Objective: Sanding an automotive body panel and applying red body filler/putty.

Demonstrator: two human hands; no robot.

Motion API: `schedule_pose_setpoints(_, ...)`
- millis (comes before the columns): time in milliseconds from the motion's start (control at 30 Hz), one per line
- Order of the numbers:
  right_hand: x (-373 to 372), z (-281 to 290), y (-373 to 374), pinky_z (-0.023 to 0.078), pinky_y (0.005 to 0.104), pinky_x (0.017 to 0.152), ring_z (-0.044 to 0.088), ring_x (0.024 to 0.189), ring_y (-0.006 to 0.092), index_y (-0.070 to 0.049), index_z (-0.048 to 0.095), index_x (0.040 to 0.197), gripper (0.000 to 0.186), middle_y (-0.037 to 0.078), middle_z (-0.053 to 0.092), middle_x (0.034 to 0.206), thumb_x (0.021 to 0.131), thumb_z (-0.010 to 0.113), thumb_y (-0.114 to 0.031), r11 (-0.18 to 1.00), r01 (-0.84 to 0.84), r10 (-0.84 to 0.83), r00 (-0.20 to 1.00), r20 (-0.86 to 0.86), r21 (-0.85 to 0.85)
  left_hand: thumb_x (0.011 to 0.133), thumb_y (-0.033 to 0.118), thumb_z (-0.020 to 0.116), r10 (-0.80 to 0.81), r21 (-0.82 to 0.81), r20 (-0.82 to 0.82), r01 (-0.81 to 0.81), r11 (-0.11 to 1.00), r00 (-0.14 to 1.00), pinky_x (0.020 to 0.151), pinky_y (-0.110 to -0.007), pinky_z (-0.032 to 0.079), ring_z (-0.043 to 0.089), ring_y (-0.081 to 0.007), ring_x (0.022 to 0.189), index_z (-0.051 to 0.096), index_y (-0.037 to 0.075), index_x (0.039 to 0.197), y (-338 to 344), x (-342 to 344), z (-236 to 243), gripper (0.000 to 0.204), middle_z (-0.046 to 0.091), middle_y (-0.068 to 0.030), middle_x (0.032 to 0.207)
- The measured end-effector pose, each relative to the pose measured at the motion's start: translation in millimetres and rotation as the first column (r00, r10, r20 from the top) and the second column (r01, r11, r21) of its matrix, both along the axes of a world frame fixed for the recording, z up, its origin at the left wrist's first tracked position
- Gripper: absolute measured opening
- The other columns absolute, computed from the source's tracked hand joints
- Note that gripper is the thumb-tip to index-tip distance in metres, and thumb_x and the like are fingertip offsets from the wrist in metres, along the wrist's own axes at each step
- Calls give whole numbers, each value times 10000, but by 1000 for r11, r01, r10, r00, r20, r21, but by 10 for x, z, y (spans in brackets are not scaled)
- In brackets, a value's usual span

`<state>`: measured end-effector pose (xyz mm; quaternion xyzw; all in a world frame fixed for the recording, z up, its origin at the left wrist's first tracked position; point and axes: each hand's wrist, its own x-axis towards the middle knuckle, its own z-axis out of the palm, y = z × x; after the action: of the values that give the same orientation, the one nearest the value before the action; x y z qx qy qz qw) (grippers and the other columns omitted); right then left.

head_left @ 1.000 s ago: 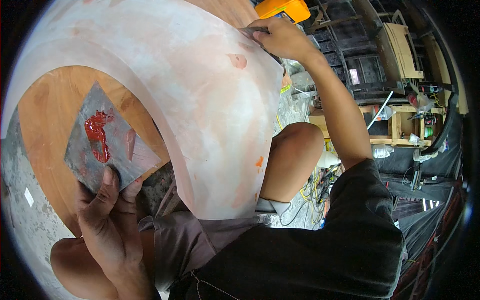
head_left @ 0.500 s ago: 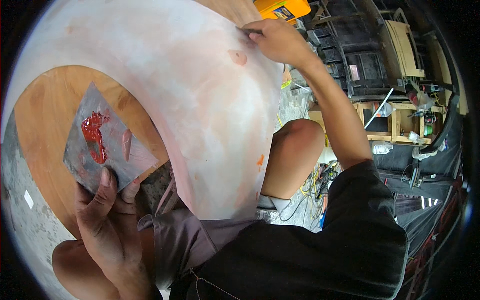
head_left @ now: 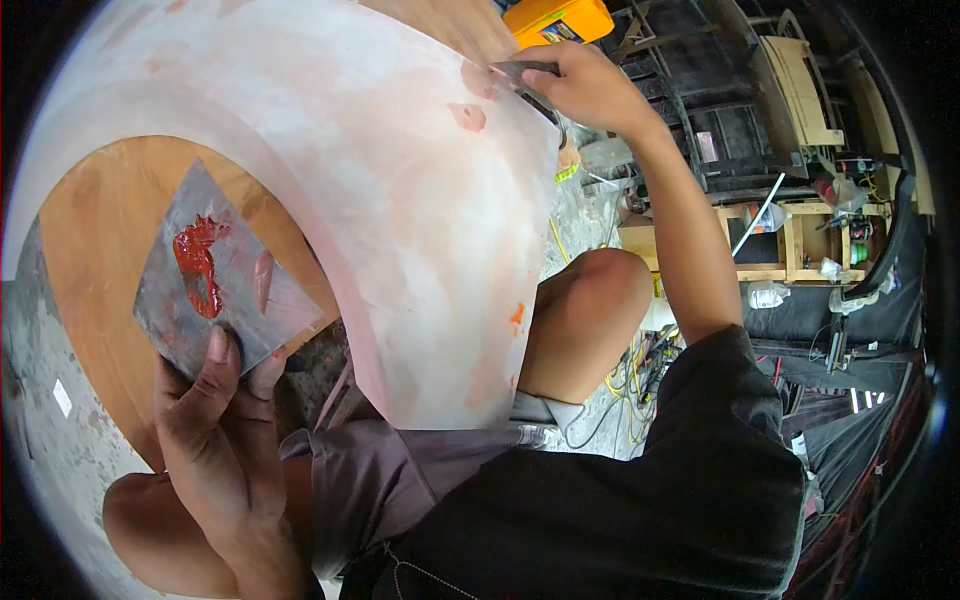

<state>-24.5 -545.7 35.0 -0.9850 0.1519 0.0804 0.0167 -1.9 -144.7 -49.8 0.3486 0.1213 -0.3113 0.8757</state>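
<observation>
Grey plate point(head_left: 232, 285) pinched by left grip point(head_left: 222, 425); right grip point(head_left: 590, 85) pinches blade point(head_left: 524, 69) near panel point(head_left: 420, 210) edge.

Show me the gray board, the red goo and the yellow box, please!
Gray board point(head_left: 232, 282): head view, on its bare middle.
Red goo point(head_left: 192, 255): head view, on its thick upper part.
Yellow box point(head_left: 558, 20): head view, middle of its visible part.

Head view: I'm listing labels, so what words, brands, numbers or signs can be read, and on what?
No text can be read.
Orange container: print too small and blurred to read.
White bottle: markings too small to read.
Pale curved panel, grey sheet: no lettering visible.
</observation>
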Motion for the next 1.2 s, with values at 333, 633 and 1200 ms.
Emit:
schedule_pose_setpoints(333, 59, -287, 75, 517, 367, 812, 678, 868, 330, -77, 682, 1140, 265, 174, 707, 962, 904, 573, -132, 990, -10, 19, 998, 59, -138, 935, -17, 529, 9, -47, 1, -8, 999, 1000, 861, -341, 605, 641, -246, 1054, 412, -92, 1307, 48, 7, -22, 397, 580, -192, 1216)
schedule_pose_setpoints(633, -384, -71, 350, 509, 351, 816, 673, 864, 289, -90, 682, 1165, 278, 156, 710, 1002, 908, 575, -83, 979, -200, 201, 980, -10, 42, 939, 2, 533, 0, 70, -2, 1, 998, 1000, 837, -317, 605, 653, -224, 998, 408, -90, 1319, 28, 68, 81, 410, 586, -178, 1190)
schedule_pose_setpoints(1200, 204, -163, -23, 515, 368, 789, 685, 876, 272, -100, 689, 1119, 269, 145, 712, 940, 899, 558, -182, 996, -17, 19, 1000, 18, -89, 942, -8, 523, 74, 72, -29, -72, 995, 997, 766, -309, 624, 673, -208, 851, 408, -87, 1306, -23, -13, 110, 389, 605, -185, 1130)
